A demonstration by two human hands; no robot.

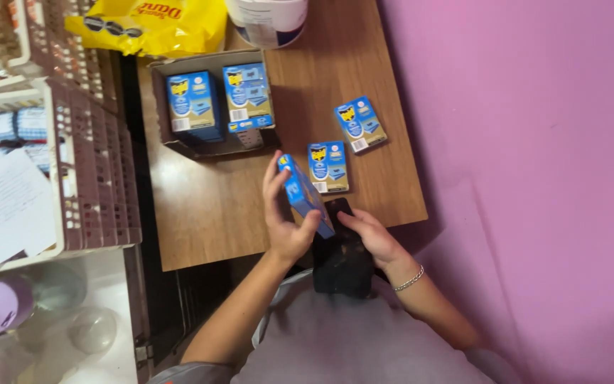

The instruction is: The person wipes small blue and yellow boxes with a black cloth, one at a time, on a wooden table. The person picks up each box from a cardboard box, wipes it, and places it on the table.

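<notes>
Overhead, the left hand clamped its fingers around a blue box; the right hand gripped a black device above the counter.

Desk: brown wood, set against a pink wall.
Cardboard box: open, two blue packs seen inside.
Loose packs: two, laid flat on the desk.
Yellow bag: placed behind the box.
White tub: partly cut off at top.
Plastic crates: stacked at left.
</notes>
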